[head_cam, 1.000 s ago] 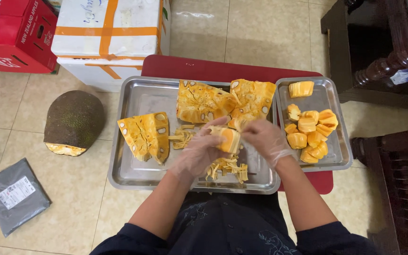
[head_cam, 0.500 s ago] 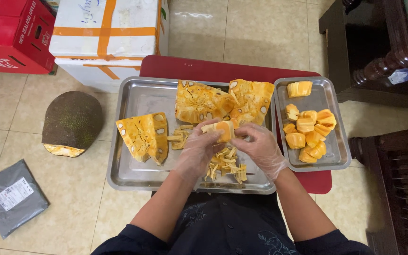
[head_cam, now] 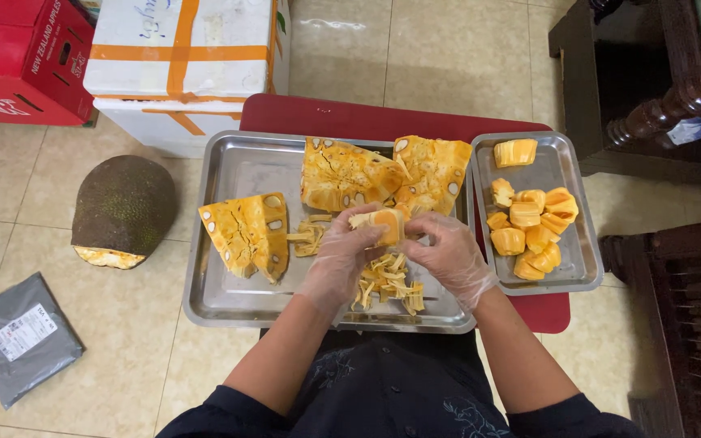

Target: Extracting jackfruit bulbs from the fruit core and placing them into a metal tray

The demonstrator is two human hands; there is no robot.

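1. A yellow-orange jackfruit pod with pale fibrous strands clinging to it [head_cam: 381,225] is held between the two gloved hands, above the middle of the large rectangular steel tray [head_cam: 229,296]; its long axis runs roughly from nine o'clock to three o'clock, with the stringy end at nine.
2. The left hand in a clear plastic glove [head_cam: 341,261] is closed on the pod from seven o'clock, the fingers curled over its near and left side; the right hand in a clear plastic glove [head_cam: 446,255] is closed from four o'clock, its fingertips pinched at the pod's right end; both are in contact, so neither can be called nearer.
3. Directly at six o'clock from the pod, a loose heap of pale yellow fibre strips [head_cam: 387,284] is seen on the tray floor, partly hidden by the hands.
4. At nine o'clock a wedge of cut jackfruit with orange flesh [head_cam: 245,235] lies on the tray, apart from the hands; at twelve o'clock two larger orange jackfruit slabs [head_cam: 383,172] are set touching each other.
5. At three o'clock a smaller steel tray [head_cam: 586,272] is placed just beside the large one; cleaned yellow pods [head_cam: 529,231] are gathered in it.
6. Both trays rest on a dark red low table [head_cam: 318,118]; far out at nine o'clock, a brown-green jackfruit half [head_cam: 123,207] sits on the beige tiled floor [head_cam: 415,57].
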